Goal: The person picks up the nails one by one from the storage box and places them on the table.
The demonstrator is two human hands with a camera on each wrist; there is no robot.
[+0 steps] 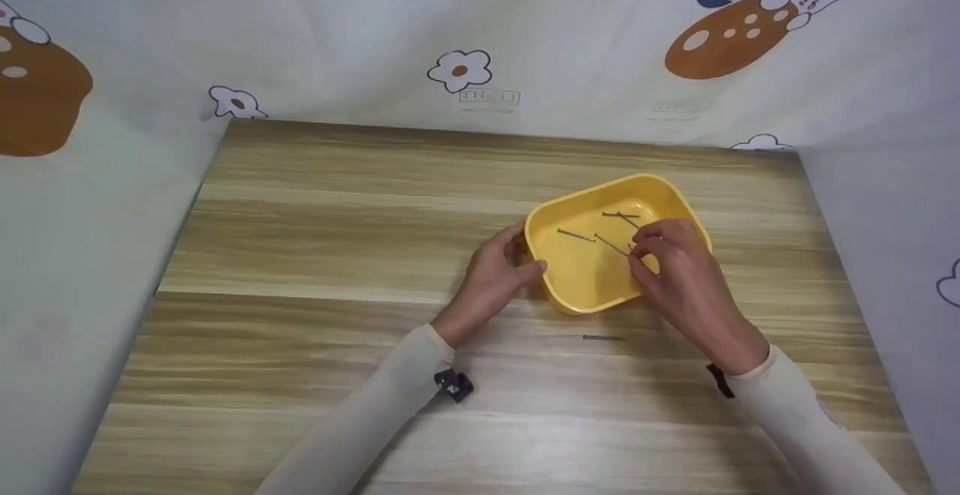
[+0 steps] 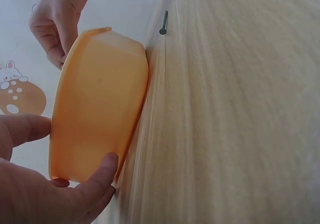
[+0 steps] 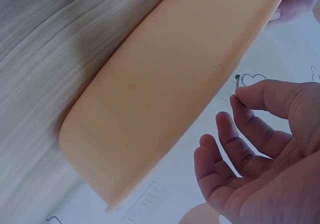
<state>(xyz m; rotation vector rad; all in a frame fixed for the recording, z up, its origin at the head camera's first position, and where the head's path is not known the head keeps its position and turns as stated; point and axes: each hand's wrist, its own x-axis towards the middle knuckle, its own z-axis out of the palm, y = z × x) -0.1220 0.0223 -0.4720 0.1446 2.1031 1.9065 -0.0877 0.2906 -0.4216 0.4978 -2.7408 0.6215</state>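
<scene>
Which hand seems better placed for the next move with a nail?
Probably the right hand: it pinches a nail over the yellow tray, while the left hand holds the tray's side.

The box (image 1: 585,277) is plain yellow, paler orange in the wrist views. The nails (image 1: 576,235) inside it are grey, as is the nail (image 1: 602,337) in front. Beneath it the tabletop (image 1: 337,255) has tan and darker brown wood-grain bands; behind it the white sheet (image 1: 360,30) carries dark-outlined flowers (image 1: 460,71) and white-spotted brown-orange shapes (image 1: 720,52).
</scene>
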